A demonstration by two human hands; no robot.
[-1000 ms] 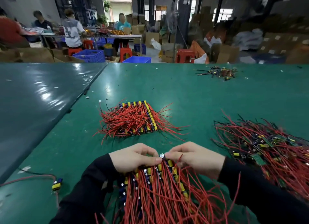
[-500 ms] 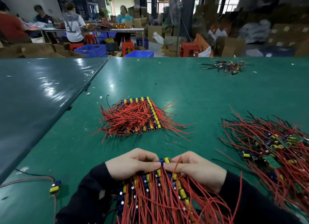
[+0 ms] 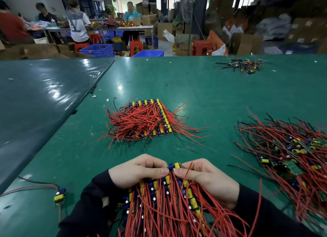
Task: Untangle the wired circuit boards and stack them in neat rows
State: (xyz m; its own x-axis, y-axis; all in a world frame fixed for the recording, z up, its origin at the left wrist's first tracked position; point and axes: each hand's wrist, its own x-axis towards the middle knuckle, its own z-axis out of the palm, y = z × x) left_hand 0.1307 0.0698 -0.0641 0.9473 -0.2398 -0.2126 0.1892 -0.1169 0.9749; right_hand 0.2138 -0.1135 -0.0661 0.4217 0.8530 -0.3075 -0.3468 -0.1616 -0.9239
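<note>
A row of small circuit boards (image 3: 166,201) with yellow and blue parts and long red wires lies at the near edge of the green table, the wires running toward me. My left hand (image 3: 139,171) and my right hand (image 3: 205,180) meet at the far end of this row, and both pinch the top board (image 3: 174,166) between fingertips. A finished stack (image 3: 150,121) of boards in neat rows sits in the middle of the table. A tangled heap (image 3: 292,152) of wired boards lies to the right.
A single board (image 3: 60,196) with red and black wires lies at the near left. A small pile of loose wires (image 3: 242,64) sits at the far right. A darker table (image 3: 39,98) adjoins on the left. People work at benches beyond the table.
Both hands stay together on the top board of the near row. The camera has tilted slightly, so the table contents sit a little lower in view.
</note>
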